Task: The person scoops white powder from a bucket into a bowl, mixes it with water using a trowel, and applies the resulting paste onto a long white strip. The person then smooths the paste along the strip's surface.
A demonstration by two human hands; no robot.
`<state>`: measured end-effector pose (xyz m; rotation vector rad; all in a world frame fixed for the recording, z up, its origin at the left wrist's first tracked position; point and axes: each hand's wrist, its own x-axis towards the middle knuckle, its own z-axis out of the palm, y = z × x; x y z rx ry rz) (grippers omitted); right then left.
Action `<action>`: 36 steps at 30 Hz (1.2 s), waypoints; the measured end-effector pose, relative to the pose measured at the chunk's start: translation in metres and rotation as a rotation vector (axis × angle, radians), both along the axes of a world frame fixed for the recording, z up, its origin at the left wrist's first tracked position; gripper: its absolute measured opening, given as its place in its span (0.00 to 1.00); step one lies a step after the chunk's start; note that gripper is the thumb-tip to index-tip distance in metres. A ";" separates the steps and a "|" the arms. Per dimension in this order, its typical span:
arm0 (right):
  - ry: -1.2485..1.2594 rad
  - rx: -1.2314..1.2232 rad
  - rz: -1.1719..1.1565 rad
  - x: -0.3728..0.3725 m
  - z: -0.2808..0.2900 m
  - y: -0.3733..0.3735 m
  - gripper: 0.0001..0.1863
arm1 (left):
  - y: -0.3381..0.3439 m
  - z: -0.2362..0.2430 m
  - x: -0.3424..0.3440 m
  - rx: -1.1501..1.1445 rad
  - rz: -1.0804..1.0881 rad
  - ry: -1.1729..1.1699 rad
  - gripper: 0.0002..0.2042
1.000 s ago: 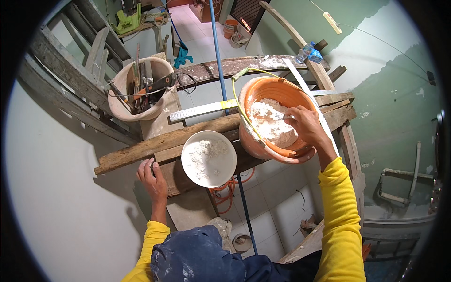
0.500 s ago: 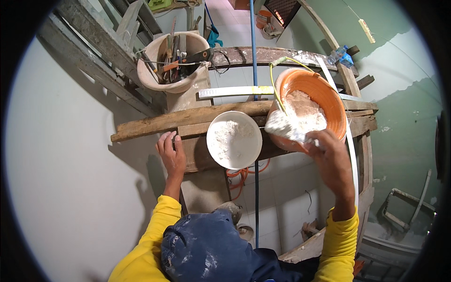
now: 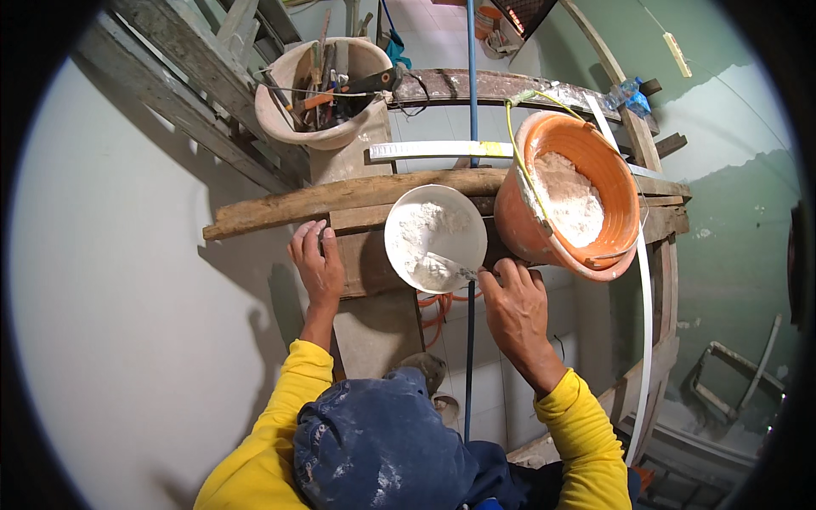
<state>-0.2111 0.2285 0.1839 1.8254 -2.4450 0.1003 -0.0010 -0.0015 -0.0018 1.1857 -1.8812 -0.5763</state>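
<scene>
My right hand is closed around the handle of a small trowel, whose powder-coated blade dips into a white tub. White powder lies inside this tub, mostly along its left and far sides. To the right, an orange bucket leans toward me, partly filled with pale powder. My left hand holds nothing. Its fingers, slightly apart, rest at the left edge of a wooden plank beside the tub.
A pale bucket of hand tools stands at the far left near a ladder. A rough timber runs behind the tub. A blue pole, a long white strip and a plastic bottle are around the buckets.
My right hand has moved left and nearer from the orange bucket, bringing the powder-laden trowel into the white tub. The orange bucket now tilts more toward me. My left hand stays at the plank.
</scene>
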 end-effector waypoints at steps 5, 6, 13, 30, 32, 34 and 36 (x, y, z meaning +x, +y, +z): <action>0.121 -0.034 -0.030 -0.007 0.007 -0.002 0.11 | 0.000 0.000 0.000 -0.012 0.002 -0.011 0.12; 0.119 -0.030 -0.035 -0.008 0.008 -0.003 0.11 | -0.001 0.001 0.000 -0.017 -0.003 -0.010 0.12; 0.032 -0.042 -0.010 -0.001 0.023 0.000 0.11 | -0.002 -0.003 -0.003 -0.018 -0.008 -0.010 0.12; 0.323 0.379 -0.173 -0.230 0.069 -0.007 0.06 | -0.002 -0.006 0.000 0.001 -0.008 -0.045 0.13; 0.205 0.415 -0.202 -0.230 0.054 -0.014 0.07 | -0.003 -0.006 0.001 0.001 -0.007 -0.051 0.13; 0.081 0.443 -0.227 -0.222 0.046 -0.024 0.09 | -0.004 -0.006 0.004 -0.006 -0.007 -0.060 0.13; 0.017 0.443 -0.240 -0.223 0.041 -0.022 0.09 | -0.003 -0.005 0.005 0.008 -0.028 -0.068 0.13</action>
